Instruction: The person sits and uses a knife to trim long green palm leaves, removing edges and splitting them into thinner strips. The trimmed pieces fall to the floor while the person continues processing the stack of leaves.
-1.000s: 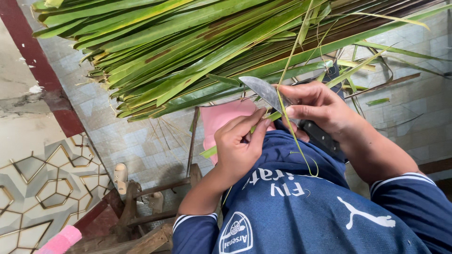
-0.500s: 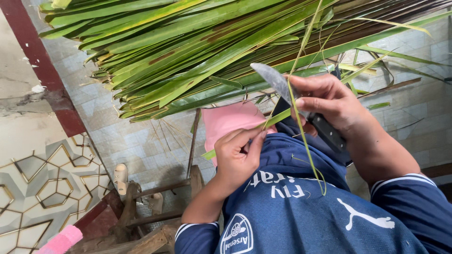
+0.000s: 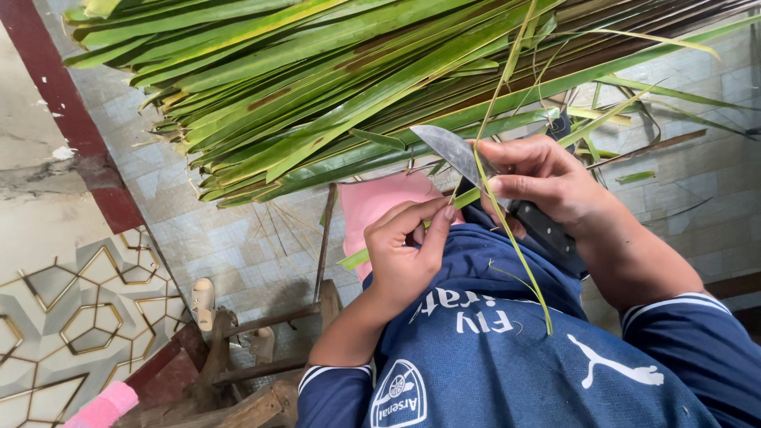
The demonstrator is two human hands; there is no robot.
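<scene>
My right hand [image 3: 543, 178] grips a knife with a grey blade [image 3: 445, 147] and a black handle [image 3: 547, 231]. The blade points up and left. A thin green leaf strip [image 3: 507, 238] runs under my right thumb, down across the blue shirt. My left hand [image 3: 404, 250] is just below and left of the blade. Its thumb and forefinger pinch the end of a green strip [image 3: 354, 258] by the pink cloth [image 3: 380, 202]. A big pile of long green palm leaves [image 3: 317, 87] lies beyond both hands.
A wooden frame of rough sticks [image 3: 238, 361] stands at the lower left on grey tiles [image 3: 230, 246]. A pink object [image 3: 103, 404] lies at the bottom left corner by patterned tiles [image 3: 71, 317]. Loose leaf scraps [image 3: 634, 176] are scattered on the right.
Both hands have shifted slightly right and up in view, the knife blade rising along the leaf strip. The left fingers have stayed pinched near the blade.
</scene>
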